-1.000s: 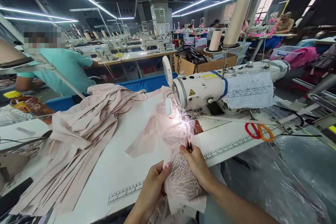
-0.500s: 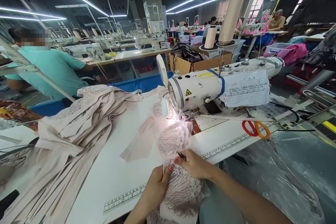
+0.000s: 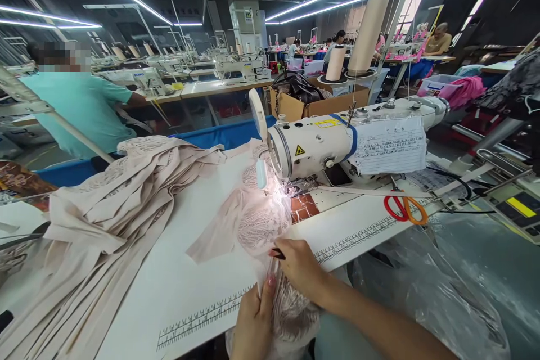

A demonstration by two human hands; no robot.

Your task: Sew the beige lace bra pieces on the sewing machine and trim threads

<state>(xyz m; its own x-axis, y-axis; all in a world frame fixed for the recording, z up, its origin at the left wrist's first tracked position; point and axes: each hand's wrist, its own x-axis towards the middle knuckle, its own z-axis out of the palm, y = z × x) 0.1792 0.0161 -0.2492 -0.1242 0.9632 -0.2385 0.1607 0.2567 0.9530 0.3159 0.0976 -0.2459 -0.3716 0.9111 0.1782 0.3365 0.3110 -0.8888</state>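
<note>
A pale pink lace garment piece (image 3: 262, 228) runs from under the sewing machine's lit needle area toward me and over the table's front edge. My left hand (image 3: 254, 315) is closed on its lower part, thumb on top. Just above and to the right, my right hand (image 3: 301, 270) pinches the lace edge and has a small dark pointed tool (image 3: 277, 253) between its fingers; its exact kind is hidden. The white sewing machine (image 3: 312, 146) stands beyond my hands. Loose lace hangs below them, partly hidden.
A heap of pale pink fabric pieces (image 3: 126, 197) covers the table's left side. Orange-and-red-handled scissors (image 3: 405, 208) lie at right near a printed ruler scale (image 3: 358, 239). Thread cones (image 3: 368, 34) stand behind the machine. A co-worker in a turquoise shirt (image 3: 80, 107) sits at left.
My left hand has drawn down toward me, and the gap between my hands is wider, with lace stretched between them. The lace by the needle has shifted left. The view has turned slightly.
</note>
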